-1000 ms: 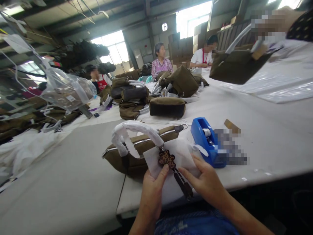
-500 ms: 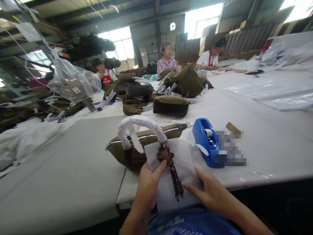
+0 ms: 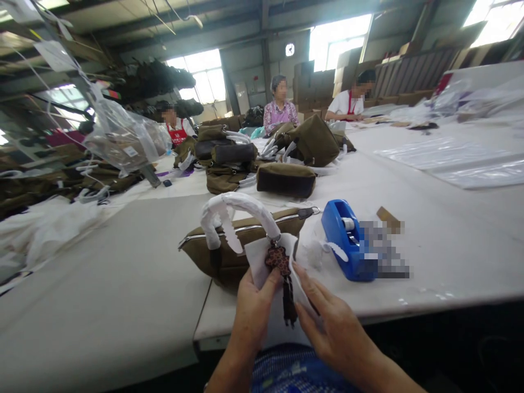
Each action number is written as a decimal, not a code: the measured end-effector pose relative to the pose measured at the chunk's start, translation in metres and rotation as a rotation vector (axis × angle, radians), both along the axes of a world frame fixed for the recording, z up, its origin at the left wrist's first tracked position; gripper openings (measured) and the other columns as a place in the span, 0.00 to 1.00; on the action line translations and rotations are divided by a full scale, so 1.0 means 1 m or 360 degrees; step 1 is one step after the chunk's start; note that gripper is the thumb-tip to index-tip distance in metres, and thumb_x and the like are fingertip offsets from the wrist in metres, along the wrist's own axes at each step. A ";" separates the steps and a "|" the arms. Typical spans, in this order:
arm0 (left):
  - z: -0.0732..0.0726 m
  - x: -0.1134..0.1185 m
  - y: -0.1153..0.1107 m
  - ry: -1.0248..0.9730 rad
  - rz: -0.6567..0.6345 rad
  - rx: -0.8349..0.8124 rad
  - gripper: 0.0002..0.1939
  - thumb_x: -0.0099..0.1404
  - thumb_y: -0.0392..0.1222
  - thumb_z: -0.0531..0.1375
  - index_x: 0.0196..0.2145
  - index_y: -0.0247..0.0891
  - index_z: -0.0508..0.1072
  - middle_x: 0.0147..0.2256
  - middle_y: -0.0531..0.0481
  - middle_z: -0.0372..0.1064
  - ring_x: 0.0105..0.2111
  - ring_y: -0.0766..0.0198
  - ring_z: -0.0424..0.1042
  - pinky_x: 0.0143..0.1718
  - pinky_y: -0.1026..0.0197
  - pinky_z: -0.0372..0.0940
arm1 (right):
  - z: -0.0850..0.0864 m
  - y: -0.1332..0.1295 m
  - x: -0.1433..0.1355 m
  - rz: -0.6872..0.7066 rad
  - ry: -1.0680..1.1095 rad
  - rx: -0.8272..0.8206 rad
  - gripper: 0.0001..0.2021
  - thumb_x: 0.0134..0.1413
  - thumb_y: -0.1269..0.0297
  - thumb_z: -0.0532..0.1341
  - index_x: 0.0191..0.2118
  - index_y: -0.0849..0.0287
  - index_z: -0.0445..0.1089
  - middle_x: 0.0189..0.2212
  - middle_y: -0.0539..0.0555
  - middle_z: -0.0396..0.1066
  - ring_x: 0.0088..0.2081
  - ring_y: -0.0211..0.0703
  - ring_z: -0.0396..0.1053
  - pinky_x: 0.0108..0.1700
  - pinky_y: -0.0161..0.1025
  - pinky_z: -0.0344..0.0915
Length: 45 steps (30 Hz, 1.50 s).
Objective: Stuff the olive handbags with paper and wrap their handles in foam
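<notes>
An olive handbag [image 3: 241, 240] with a silver zip lies before me, its handle [image 3: 245, 203] wrapped in white. From the handle's ring hangs a leopard-patterned flower charm [image 3: 278, 258] with a dark tassel [image 3: 289, 308]. Behind the charm is a sheet of white paper [image 3: 256, 254]. My left hand [image 3: 256, 300] pinches the charm and the paper, thumb on the charm's lower edge. On the other side, my right hand [image 3: 323, 311] grips the paper's right edge, which curls up beside the charm.
A blue tape dispenser [image 3: 341, 234] stands right of the handbag, beside a small brown piece [image 3: 389, 219]. Several olive bags [image 3: 286, 180] are piled farther back. Clear plastic sheets [image 3: 458, 158] lie at right. Three co-workers sit beyond the table [image 3: 135, 273].
My right hand has moved left and inward, folding the paper's right side up toward the charm. My left hand keeps its pinch on charm and paper.
</notes>
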<state>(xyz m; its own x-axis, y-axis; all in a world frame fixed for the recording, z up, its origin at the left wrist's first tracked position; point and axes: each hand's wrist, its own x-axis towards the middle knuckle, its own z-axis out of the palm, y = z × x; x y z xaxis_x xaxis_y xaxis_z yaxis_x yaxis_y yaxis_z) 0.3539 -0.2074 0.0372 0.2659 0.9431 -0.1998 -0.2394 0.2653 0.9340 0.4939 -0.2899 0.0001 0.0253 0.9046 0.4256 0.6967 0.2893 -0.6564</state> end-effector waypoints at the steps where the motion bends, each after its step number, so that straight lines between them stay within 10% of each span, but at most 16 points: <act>1: -0.001 0.001 -0.002 -0.0001 -0.0002 0.0026 0.25 0.59 0.48 0.71 0.52 0.38 0.78 0.50 0.43 0.78 0.52 0.50 0.76 0.57 0.54 0.68 | -0.001 0.002 -0.004 0.0019 -0.0021 -0.0039 0.37 0.66 0.70 0.53 0.76 0.53 0.37 0.65 0.64 0.63 0.57 0.57 0.73 0.55 0.50 0.75; 10: -0.012 -0.006 -0.007 0.0315 -0.0017 0.0108 0.26 0.67 0.61 0.62 0.45 0.32 0.77 0.34 0.45 0.77 0.34 0.60 0.74 0.35 0.62 0.68 | 0.008 0.005 -0.009 0.0392 0.0368 -0.0197 0.35 0.61 0.63 0.62 0.72 0.53 0.53 0.44 0.57 0.75 0.36 0.46 0.75 0.41 0.43 0.76; 14: -0.007 -0.014 0.000 0.0372 -0.0097 0.0198 0.26 0.67 0.60 0.62 0.48 0.34 0.77 0.41 0.44 0.78 0.41 0.57 0.74 0.42 0.61 0.67 | 0.017 0.018 0.003 -0.0032 0.0605 -0.0034 0.15 0.68 0.57 0.58 0.54 0.55 0.73 0.30 0.51 0.74 0.30 0.40 0.73 0.35 0.36 0.71; 22: 0.002 -0.020 0.005 0.0427 -0.0112 0.0317 0.21 0.65 0.56 0.65 0.47 0.36 0.80 0.42 0.47 0.80 0.46 0.53 0.76 0.47 0.59 0.68 | 0.033 0.068 -0.002 -0.0140 0.0559 -0.0135 0.13 0.62 0.53 0.64 0.43 0.57 0.76 0.34 0.54 0.76 0.32 0.44 0.72 0.33 0.38 0.67; 31: -0.006 -0.021 0.005 0.0582 0.0106 0.0447 0.23 0.69 0.58 0.60 0.43 0.34 0.82 0.31 0.49 0.77 0.37 0.58 0.75 0.39 0.62 0.68 | 0.027 0.068 -0.005 -0.0057 0.0925 -0.0217 0.14 0.62 0.51 0.64 0.42 0.57 0.78 0.32 0.53 0.74 0.27 0.40 0.72 0.29 0.35 0.70; 38: -0.005 -0.015 0.011 0.0423 0.0153 0.0339 0.18 0.60 0.51 0.69 0.42 0.36 0.83 0.38 0.47 0.82 0.42 0.53 0.78 0.45 0.60 0.71 | 0.026 0.068 -0.010 -0.0144 0.1074 -0.0171 0.16 0.59 0.49 0.66 0.41 0.58 0.78 0.30 0.53 0.77 0.28 0.40 0.72 0.29 0.32 0.70; 45: 0.000 -0.013 -0.004 0.0798 0.0182 0.0812 0.23 0.72 0.52 0.57 0.56 0.36 0.77 0.51 0.42 0.78 0.49 0.52 0.78 0.50 0.57 0.72 | 0.015 0.076 -0.031 -0.0307 0.1332 -0.0089 0.17 0.55 0.47 0.68 0.36 0.59 0.75 0.23 0.51 0.73 0.22 0.38 0.68 0.22 0.32 0.66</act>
